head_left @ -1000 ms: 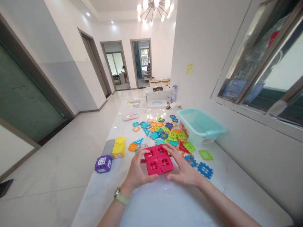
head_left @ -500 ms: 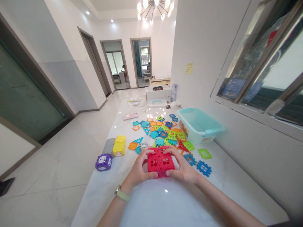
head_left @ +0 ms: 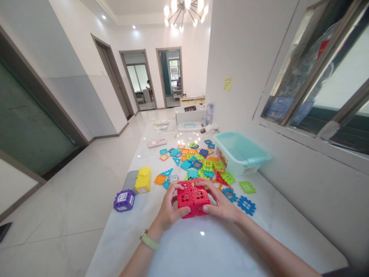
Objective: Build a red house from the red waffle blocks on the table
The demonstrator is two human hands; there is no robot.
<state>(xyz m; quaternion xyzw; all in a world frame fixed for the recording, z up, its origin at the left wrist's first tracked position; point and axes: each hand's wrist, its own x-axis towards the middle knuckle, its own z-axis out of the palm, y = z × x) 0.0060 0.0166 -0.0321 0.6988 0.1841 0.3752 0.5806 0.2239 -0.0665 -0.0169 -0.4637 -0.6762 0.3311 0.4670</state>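
"Where's the red block, and how do you have it?"

"Right in front of me, over the near part of the tabletop (head_left: 178,256). My left grip (head_left: 170,206) is clamped on the left side of the red block (head_left: 192,198) and my right grip (head_left: 221,204) on its right, fingers over the top, thumbs on the near side. I can't tell whether its underside touches the tabletop."

"Why from both sides?"

"It's joined from panels with window cutouts, so I'd judge an even squeeze keeps the seams from parting."

"And the rest?"

"The loose panels (head_left: 186,165) lie spread just beyond me, handy to reach, I'd say. The turquoise bin (head_left: 239,165) stands to their right. The yellow block (head_left: 143,181), gray block (head_left: 132,181) and purple block (head_left: 124,201) sit off to the left, probably apart so they don't mix with the loose panels."

"What's different from a second ago?"

"There, my thumbs show below the near edge; now they're up against the near side, which faces me more fully. Everything around it lies the same; my view shifts slightly."
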